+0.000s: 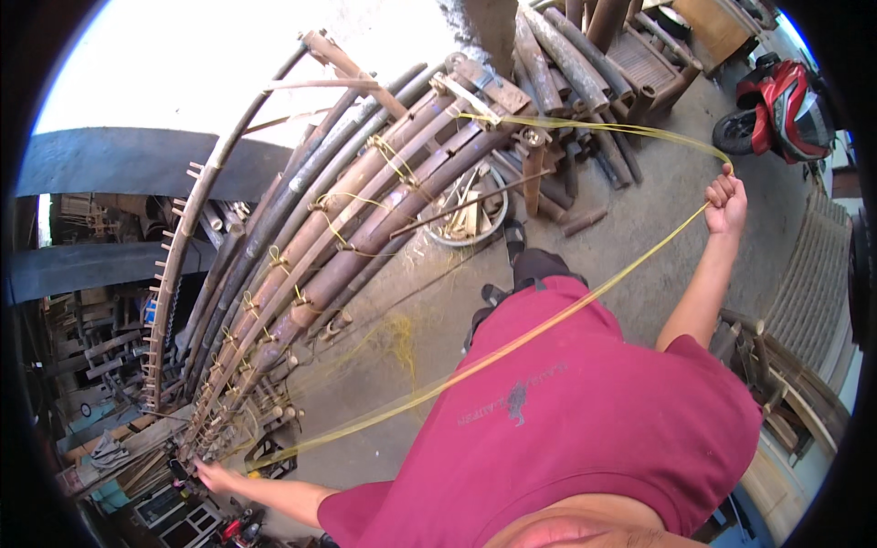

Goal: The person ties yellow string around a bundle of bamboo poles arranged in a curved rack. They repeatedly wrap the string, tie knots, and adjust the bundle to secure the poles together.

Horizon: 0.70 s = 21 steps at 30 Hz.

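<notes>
My right hand point(726, 203) is raised out to the right, a fist closed round a bundle of thin yellow strands point(585, 300). From that fist one run slants down across my shirt toward the lower left; another reaches left to the top of a row of bamboo poles point(315, 297). Far to the lower left, my left hand point(215, 476) reaches to the poles' lower end, close to where the strands arrive. Its fingers are too small to make out. Yellow ties point(393, 163) bind the poles at several places along their length.
A curved pole with pegs point(164, 288) stands left of the bamboo. A round tub point(466, 236) holds wood offcuts. Loose yellow strands point(397, 342) lie on the floor. Cut bamboo point(566, 68) is piled at the back, a red motorbike point(790, 110) stands far right, and bamboo strips point(790, 393) lie behind my right arm.
</notes>
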Motion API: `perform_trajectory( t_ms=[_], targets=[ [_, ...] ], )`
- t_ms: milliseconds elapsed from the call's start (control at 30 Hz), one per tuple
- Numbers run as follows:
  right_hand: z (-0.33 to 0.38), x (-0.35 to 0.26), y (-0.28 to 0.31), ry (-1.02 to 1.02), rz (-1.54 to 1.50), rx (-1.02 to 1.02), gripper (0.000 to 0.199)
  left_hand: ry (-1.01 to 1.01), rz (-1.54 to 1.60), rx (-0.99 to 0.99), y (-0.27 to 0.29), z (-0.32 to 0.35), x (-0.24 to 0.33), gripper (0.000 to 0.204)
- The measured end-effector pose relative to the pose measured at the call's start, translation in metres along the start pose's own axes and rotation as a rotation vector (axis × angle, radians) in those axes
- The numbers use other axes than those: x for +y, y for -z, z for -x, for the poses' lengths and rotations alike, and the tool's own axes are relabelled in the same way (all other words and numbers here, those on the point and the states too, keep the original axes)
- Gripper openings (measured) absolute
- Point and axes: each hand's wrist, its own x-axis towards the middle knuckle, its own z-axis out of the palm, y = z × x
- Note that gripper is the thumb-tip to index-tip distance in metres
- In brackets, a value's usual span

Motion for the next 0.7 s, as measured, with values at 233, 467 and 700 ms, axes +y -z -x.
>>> perform_trajectory(
  t_ms=[233,467,700],
  targets=[
    [-0.062,0.084,0.034,-0.085,1.978,0.099,0.038,-0.223,-0.759,-1.120,-0.064,0.215,-0.061,0.062],
    [-0.079,0.280,-0.190,0.538,1.623,-0.652,0.039,-0.715,0.079,-1.898,-0.301,0.543,0.239,0.055],
    [-0.059,0.354,-0.219,0.713,1.840,-0.764,0.026,-1.013,-0.016,-1.380,-0.444,0.644,0.308,0.039]
  ],
)
